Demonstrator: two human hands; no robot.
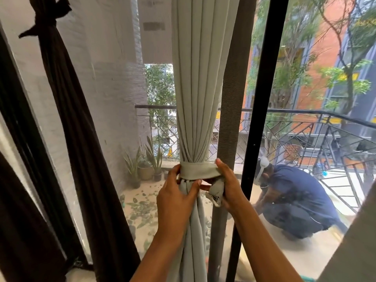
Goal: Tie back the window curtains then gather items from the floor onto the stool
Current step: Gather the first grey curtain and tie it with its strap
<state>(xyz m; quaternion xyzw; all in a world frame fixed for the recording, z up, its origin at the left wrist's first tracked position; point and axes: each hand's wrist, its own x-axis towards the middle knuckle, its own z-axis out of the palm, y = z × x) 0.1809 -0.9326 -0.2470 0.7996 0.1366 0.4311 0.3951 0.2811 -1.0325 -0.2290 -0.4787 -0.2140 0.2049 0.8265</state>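
Note:
A pale grey-green curtain hangs gathered in front of the window, cinched by a matching fabric tie-back band wrapped around it. My left hand holds the bunched curtain just under the band, thumb pressed toward the band's end. My right hand grips the loose end of the tie-back, which sticks out below the band with dark print on it. A dark brown curtain at the left hangs knotted near its top. The floor and stool are out of view.
A black window frame post and a grey-brown strip stand right of the curtain. Through the mesh screen lies a balcony with potted plants, a metal railing, scattered leaves, and a crouching person in dark blue.

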